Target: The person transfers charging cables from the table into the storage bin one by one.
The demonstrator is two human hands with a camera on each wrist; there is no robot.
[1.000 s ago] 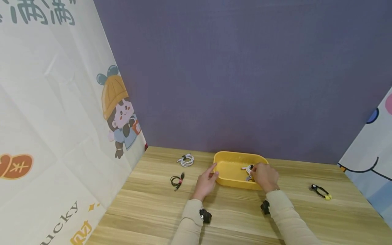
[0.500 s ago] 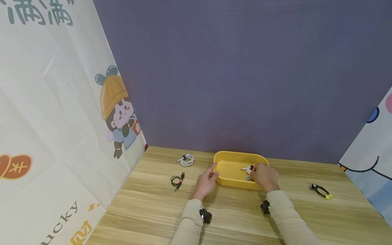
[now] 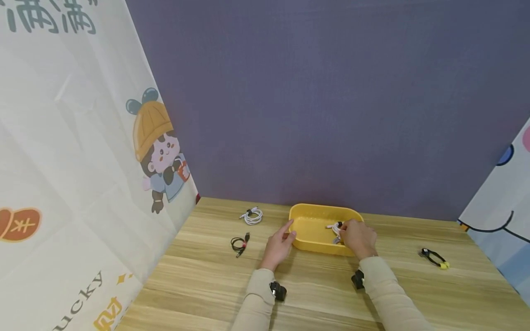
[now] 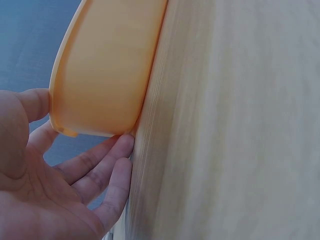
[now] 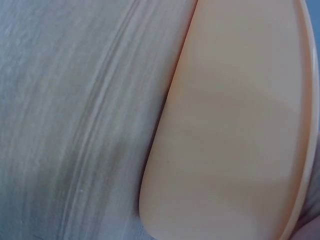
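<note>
On the white printed sheet (image 3: 83, 161) to the left I can read the grey characters 满满 (image 3: 49, 18) up top and the dark letters "ucky" (image 3: 78, 302) lower down, near a gold character (image 3: 108, 313).

The shallow yellow plastic tray (image 3: 319, 248) with rounded corners sits on the wood-grain table (image 3: 198, 294). Inside, at its right end, is a coiled white cable with a black tie (image 3: 336, 228); a greyish loop shows just beside it, maybe part of the same cable, I can't tell. The right hand (image 3: 359, 238) reaches over the rim onto that cable, but its fingertips are hidden, so I can't say whether it grips. The left hand (image 3: 278, 248) is loosely spread, thumb against the tray's left rim, fingertips by its base.

Left of the tray lie another white coiled cable (image 3: 253, 217) and a black cable with a red tie (image 3: 239, 244); well off to the right, a black cable with a yellow end (image 3: 434, 258).
</note>
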